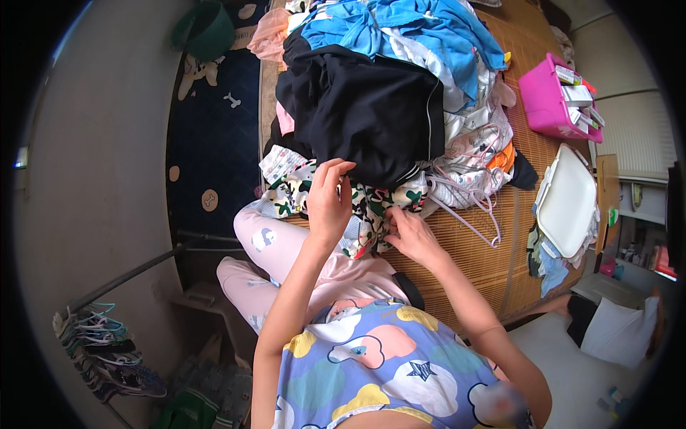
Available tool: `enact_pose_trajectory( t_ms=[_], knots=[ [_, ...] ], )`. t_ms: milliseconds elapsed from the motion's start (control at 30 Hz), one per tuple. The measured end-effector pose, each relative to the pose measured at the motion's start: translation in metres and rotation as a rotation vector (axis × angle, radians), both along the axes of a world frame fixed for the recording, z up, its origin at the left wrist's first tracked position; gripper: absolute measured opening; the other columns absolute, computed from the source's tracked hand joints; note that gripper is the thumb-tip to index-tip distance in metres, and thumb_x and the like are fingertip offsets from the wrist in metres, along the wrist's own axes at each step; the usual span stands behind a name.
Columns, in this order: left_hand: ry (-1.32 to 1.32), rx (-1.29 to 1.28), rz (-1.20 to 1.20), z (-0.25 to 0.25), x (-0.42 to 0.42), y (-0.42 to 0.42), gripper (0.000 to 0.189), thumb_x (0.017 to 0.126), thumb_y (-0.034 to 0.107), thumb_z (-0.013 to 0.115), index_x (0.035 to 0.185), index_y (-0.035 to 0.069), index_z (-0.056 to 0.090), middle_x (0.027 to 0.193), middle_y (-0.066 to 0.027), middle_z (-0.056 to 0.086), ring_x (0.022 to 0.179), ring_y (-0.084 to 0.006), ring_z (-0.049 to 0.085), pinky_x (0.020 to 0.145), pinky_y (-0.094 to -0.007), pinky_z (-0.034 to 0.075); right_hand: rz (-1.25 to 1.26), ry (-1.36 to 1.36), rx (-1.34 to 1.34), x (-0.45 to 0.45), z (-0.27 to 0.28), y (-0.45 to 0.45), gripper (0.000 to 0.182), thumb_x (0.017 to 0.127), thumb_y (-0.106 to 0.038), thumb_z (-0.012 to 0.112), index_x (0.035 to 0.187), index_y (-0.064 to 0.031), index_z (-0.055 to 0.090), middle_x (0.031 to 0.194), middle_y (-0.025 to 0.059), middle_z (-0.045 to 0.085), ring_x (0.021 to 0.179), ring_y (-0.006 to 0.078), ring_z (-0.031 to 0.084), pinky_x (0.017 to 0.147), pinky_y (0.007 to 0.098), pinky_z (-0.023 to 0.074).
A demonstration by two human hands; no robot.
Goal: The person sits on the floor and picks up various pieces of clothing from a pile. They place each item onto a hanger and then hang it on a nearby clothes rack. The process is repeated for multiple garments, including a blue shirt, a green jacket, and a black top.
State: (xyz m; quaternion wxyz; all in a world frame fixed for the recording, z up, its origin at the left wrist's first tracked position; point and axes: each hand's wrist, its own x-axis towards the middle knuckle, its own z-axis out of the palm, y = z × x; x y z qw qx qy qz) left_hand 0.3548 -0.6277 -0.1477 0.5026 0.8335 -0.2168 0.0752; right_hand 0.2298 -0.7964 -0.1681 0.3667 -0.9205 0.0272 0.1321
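A patterned garment point(370, 206) in white, green, black and red lies bunched in front of my crossed legs. Against its right part rests my right hand point(410, 233), its fingertips on the cloth and curled around a bit of it. My left hand point(331, 198) is raised over the garment's left part, fingers bent, near the lower edge of a black garment point(370, 112); whether it pinches anything is unclear. The black garment lies on a large heap, below a bright blue garment point(439, 32). Lilac plastic hangers point(471, 201) lie at the heap's right side.
A pink plastic basket point(544, 102) with small boxes stands on the bamboo mat point(477, 263) at the right, near a white tray-like lid point(568, 198) on folded clothes. A green bucket point(206, 32) stands upper left. Hangers point(102, 343) hang lower left. Another person point(616, 327) is at the far right.
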Motion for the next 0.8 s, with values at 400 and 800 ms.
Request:
enact_pose_trajectory(
  t_ms=[400,800],
  knots=[
    [-0.085,0.314,-0.243,-0.018,0.058,-0.031,0.041,0.065,-0.003,0.068,0.105,0.005,0.068,0.130,-0.0168,0.055,0.114,-0.0356,0.055,0.095,-0.0396,0.045,-0.183,-0.408,0.007,0.006,0.033,0.000,0.032,0.080,-0.011,0.072,0.110,-0.0162,0.065,0.075,0.0048,0.070,0.059,0.0189,0.067,0.052,0.0314,0.0523],
    [0.766,-1.296,0.189,0.054,0.064,0.127,0.042,0.101,0.036,0.040,0.129,0.008,0.055,0.128,-0.0097,0.060,0.120,-0.0265,0.056,0.107,-0.0433,0.039,-0.529,-0.260,0.661,0.003,0.102,-0.079,0.013,0.090,-0.006,0.062,0.100,-0.0010,0.069,0.068,-0.0074,0.050,0.057,0.0004,0.035,0.050,0.0183,0.0236]
  ],
)
